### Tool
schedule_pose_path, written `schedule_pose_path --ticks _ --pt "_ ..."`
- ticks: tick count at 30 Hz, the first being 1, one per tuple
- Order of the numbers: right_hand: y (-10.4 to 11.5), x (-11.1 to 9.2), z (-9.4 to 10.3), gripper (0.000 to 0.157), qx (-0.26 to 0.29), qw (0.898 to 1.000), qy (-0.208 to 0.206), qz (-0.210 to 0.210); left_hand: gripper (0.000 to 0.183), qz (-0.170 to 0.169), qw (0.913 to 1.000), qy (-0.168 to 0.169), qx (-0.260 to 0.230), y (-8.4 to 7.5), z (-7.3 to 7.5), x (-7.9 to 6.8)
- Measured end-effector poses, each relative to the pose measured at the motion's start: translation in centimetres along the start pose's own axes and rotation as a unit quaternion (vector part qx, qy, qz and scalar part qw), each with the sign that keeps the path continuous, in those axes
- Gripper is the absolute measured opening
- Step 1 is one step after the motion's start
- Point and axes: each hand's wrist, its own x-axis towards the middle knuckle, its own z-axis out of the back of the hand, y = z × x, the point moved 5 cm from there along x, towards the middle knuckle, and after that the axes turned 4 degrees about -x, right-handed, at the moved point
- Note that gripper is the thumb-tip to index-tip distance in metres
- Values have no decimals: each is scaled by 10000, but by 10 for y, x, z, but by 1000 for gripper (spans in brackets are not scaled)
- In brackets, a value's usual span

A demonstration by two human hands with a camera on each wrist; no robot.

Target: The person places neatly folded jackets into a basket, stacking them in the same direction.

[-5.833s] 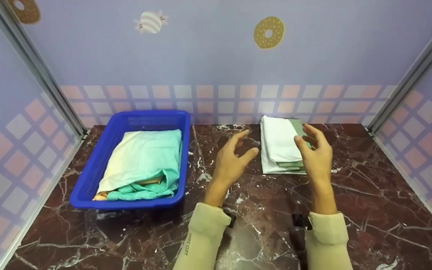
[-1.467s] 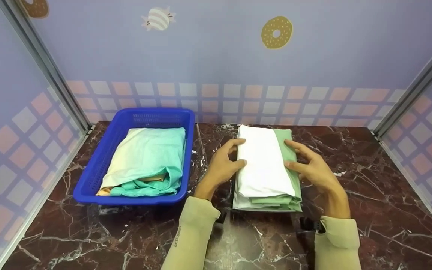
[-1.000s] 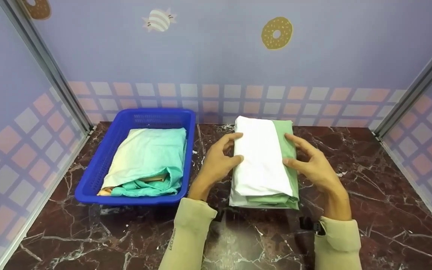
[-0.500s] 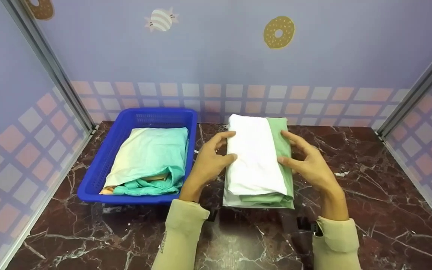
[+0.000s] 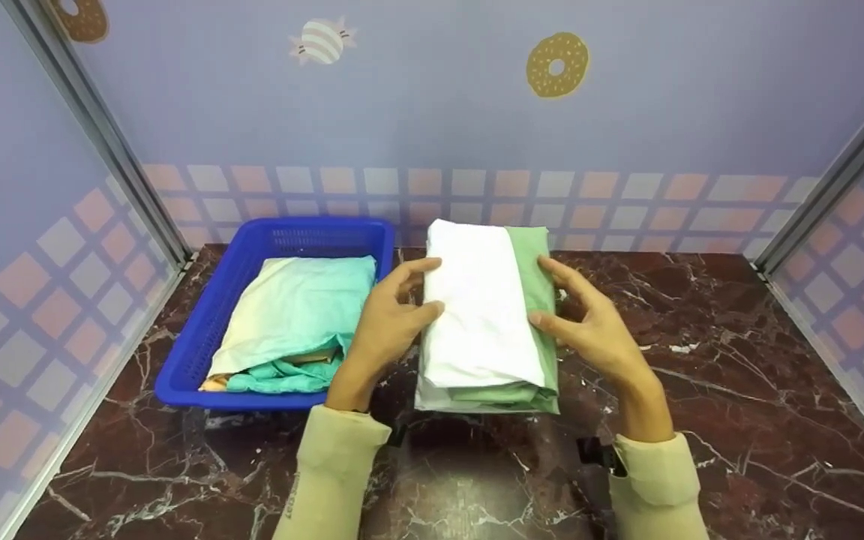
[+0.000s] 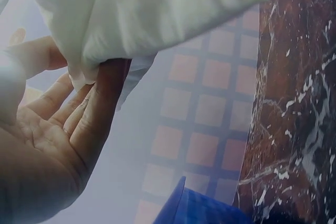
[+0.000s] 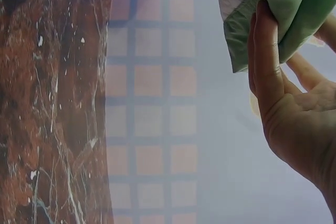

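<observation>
A neatly folded white and green cloth (image 5: pixel 477 315) is held up off the table between my two hands. My left hand (image 5: pixel 387 322) grips its white left edge, thumb on top and other fingers underneath. On the green right edge, my right hand (image 5: pixel 593 330) pinches it the same way. Both wrist views show the cloth from below, with fingers curled under it. To the left, a blue plastic basket (image 5: pixel 252 401) holds a folded cream-to-teal cloth (image 5: pixel 301 307); my left hand partly covers the basket's right side.
The dark red marbled table (image 5: pixel 739 420) runs up to a patterned back wall (image 5: pixel 439 112). Side panels (image 5: pixel 49 262) with grey metal corner posts stand at left and right. The basket sits near the back left corner.
Earlier both hands were open around the cloth lying at the back right. They have since taken hold of it, lifted it and brought it left, close to the basket.
</observation>
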Motion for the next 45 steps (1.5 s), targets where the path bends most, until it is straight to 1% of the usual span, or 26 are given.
schedule_pose_path --ticks 5,8,12,14,16,19,24,26,30,34,39,42,45 --pt "-2 2 -15 82 264 9994 197 -110 49 -77 9998 -132 160 1 15 -3" --pt "0 6 -25 81 137 9995 288 38 46 -124 9990 -323 273 2 23 -3" --pt "2 11 -34 79 -54 9991 263 317 43 29 9982 -513 325 0 30 -1" --pt "1 14 -37 79 9 9990 226 373 42 169 9978 -570 291 -2 32 0" --pt "0 16 -41 79 80 9990 168 405 41 232 9976 -607 240 -2 35 2" --pt "-2 20 -46 79 169 9990 141 385 40 273 9970 -699 170 -3 40 2" --pt "0 30 -53 79 462 9985 205 223 39 269 9955 -896 128 -5 52 2" --pt "3 34 -56 80 627 9975 256 187 38 230 9945 -1018 82 -7 58 2" --pt "10 43 -66 81 787 9960 394 174 35 79 9925 -1219 95 -11 70 0" --pt "16 49 -75 81 937 9942 526 50 33 55 9914 -1297 179 -13 81 -1" --pt "25 55 -87 82 1214 9898 746 4 34 206 9901 -1386 79 -16 99 -2" --pt "30 61 -96 82 1069 9904 871 102 36 280 9906 -1333 96 -19 109 -4" --pt "30 68 -103 81 895 9915 938 149 38 336 9919 -1226 76 -23 115 -5"
